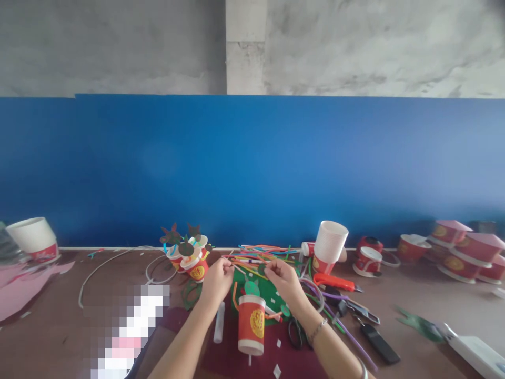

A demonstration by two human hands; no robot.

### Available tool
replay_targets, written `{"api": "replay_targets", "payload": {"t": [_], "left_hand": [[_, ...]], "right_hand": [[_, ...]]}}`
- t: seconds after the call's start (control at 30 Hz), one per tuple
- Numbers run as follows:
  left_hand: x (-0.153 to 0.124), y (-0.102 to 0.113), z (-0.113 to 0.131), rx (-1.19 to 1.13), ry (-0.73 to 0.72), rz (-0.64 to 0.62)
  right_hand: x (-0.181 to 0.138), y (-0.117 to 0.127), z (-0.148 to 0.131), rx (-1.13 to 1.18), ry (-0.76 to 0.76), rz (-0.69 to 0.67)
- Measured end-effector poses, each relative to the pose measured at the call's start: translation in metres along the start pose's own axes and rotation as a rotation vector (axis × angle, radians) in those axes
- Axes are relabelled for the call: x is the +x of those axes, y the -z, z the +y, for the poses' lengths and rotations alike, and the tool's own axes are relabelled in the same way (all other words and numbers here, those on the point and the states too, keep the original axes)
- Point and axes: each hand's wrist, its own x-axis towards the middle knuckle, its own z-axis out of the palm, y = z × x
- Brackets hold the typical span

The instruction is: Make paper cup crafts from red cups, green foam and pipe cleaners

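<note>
My left hand point(221, 276) is closed, fingertips pinched on a thin pale strip point(237, 268). To its right, my right hand point(282, 278) pinches a small dark green paper piece point(262, 269). Between my forearms is a red and white paper cup point(245, 323) with a gold emblem. A green paper head point(252, 288) with pointed ears rises over its rim, and orange fuzzy arms stick out at both sides. Under the hands lies a green sheet point(272, 310). A white glue stick point(219, 322) lies beside my left forearm, and black scissors point(295, 332) lie beside my right.
Decorated cups point(197, 271) stand at left. Behind the hands lie colourful pipe cleaners point(272, 249). Farther right are stacked white cups point(330, 242), an orange glue gun point(335, 282), a black key fob point(379, 343) and red cup pieces point(463, 266). A blue partition point(252, 168) borders the table.
</note>
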Motion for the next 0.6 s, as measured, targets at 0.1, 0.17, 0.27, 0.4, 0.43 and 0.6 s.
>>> {"api": "replay_targets", "payload": {"t": [0.1, 0.17, 0.27, 0.4, 0.43, 0.6], "left_hand": [[0.000, 0.003, -0.007, 0.016, 0.085, -0.106], [-0.002, 0.002, -0.010, -0.010, 0.138, -0.212], [-0.004, -0.003, -0.011, -0.082, 0.214, -0.335], [-0.008, -0.008, -0.006, -0.190, 0.286, -0.409], [-0.009, -0.009, -0.004, -0.212, 0.297, -0.424], [-0.014, -0.011, 0.001, -0.291, 0.338, -0.481]], "right_hand": [[-0.003, -0.005, 0.005, -0.052, -0.004, -0.033], [-0.006, -0.010, 0.006, -0.050, -0.002, -0.042], [-0.009, -0.018, 0.006, 0.025, -0.034, -0.059], [-0.012, -0.025, 0.010, 0.147, -0.105, -0.097], [-0.012, -0.025, 0.011, 0.156, -0.120, -0.108], [-0.014, -0.028, 0.016, 0.184, -0.192, -0.128]]}}
